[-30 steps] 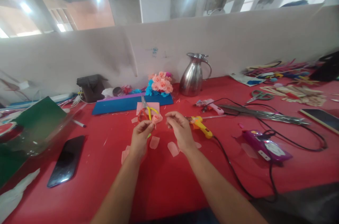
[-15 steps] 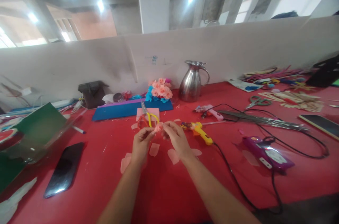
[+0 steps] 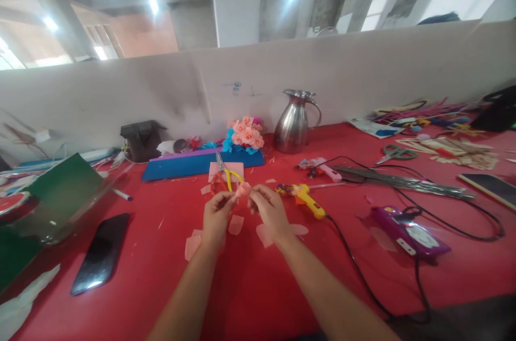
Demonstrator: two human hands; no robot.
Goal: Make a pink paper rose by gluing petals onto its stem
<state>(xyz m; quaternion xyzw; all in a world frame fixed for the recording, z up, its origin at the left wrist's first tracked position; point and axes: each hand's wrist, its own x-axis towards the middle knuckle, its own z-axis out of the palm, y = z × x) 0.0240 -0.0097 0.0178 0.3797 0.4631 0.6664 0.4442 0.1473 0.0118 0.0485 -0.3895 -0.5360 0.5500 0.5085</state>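
My left hand (image 3: 216, 215) and my right hand (image 3: 268, 209) meet above the red table (image 3: 250, 287), both pinching a small pink paper rose (image 3: 243, 189) between their fingertips. Several loose pink paper petals (image 3: 235, 224) lie on the table just under the hands. Yellow-handled scissors (image 3: 224, 175) rest on a pink sheet right behind the rose. A yellow glue gun (image 3: 307, 201) lies to the right of my right hand, its black cord trailing toward the table's front edge.
A bouquet of pink paper roses (image 3: 246, 134), a blue foam sheet (image 3: 201, 162) and a steel jug (image 3: 293, 121) stand at the back. A black phone (image 3: 101, 253) lies left, a purple device (image 3: 409, 225) with cables right, green scissors (image 3: 394, 153) far right.
My right hand has come left to meet the left hand and now pinches the pink rose too. The camera has tilted slightly.
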